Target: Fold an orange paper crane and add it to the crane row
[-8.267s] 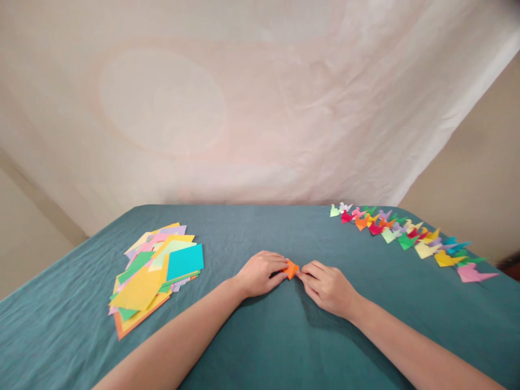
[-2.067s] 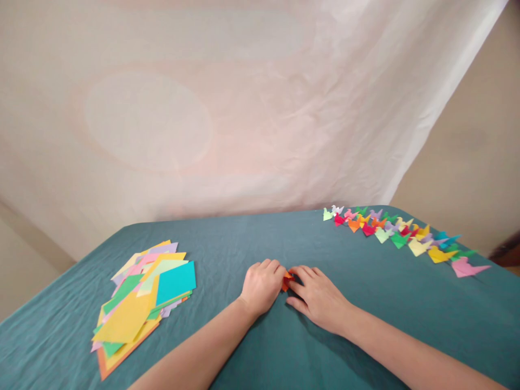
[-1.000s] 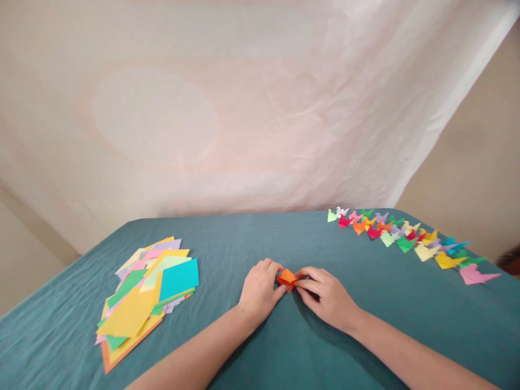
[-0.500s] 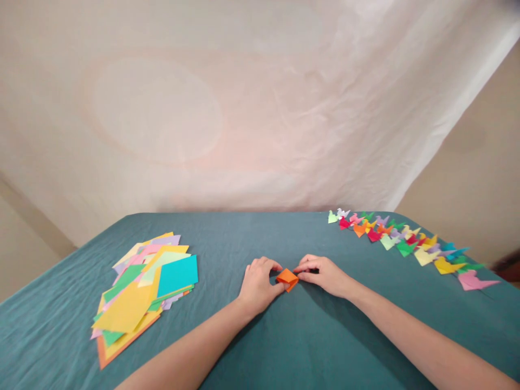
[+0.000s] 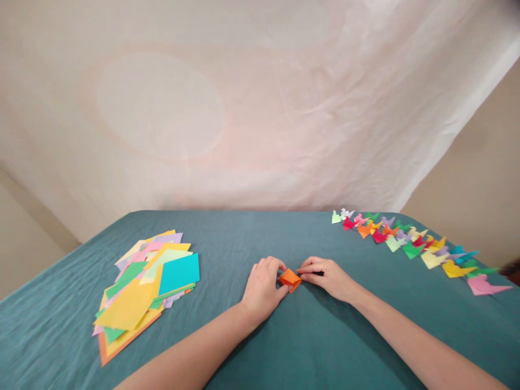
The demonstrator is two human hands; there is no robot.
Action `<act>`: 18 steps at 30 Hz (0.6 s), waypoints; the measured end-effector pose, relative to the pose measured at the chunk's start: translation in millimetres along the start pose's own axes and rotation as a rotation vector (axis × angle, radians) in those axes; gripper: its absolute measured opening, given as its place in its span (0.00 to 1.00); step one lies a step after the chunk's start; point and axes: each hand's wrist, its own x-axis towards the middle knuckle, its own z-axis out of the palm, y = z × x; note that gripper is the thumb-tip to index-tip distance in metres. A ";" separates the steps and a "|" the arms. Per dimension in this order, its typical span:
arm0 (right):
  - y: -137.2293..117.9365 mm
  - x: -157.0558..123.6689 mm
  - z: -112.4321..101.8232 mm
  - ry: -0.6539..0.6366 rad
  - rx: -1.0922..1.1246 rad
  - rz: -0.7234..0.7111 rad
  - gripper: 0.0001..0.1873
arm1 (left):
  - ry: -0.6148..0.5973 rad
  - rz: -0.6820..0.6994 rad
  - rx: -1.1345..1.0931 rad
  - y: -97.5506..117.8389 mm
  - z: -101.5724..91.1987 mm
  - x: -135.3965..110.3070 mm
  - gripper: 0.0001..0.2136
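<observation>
Orange folded paper held between two hands at mid-table

Left hand [image 5: 264, 287]: thumb and forefinger bent round the left part of the orange folded paper [image 5: 290, 278], one on its near side, one on its far side; right hand [image 5: 329, 276]: thumb and forefinger closed together in a pinch at the paper's right corner; the paper sits low over the dark green tablecloth [image 5: 244, 230], near the middle of the table, its top a diamond with a point toward the near side.

Left of the hands, well apart: a loose, overlapping pile of coloured sheets [image 5: 130, 306], a blue sheet [image 5: 180, 273] on top at its right; to the right, folded paper birds [image 5: 412, 250] in slanting rows, pink bird [image 5: 483, 285] nearest; far side, a pale hanging cloth [image 5: 260, 108].
</observation>
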 end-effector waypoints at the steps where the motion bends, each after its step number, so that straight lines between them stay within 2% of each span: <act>1: -0.7 -0.2 -0.2 -0.001 -0.002 0.000 0.11 | 0.002 0.006 0.009 0.8 -0.6 -0.2 0.10; 8: -3.8 -1.2 -0.3 0.005 -0.016 0.001 0.11 | -0.040 0.060 0.043 3.9 -5.2 -0.3 0.07; 18: -3.8 -0.7 0.4 0.001 -0.049 -0.015 0.11 | -0.022 0.101 0.093 4.7 -7.3 -0.8 0.06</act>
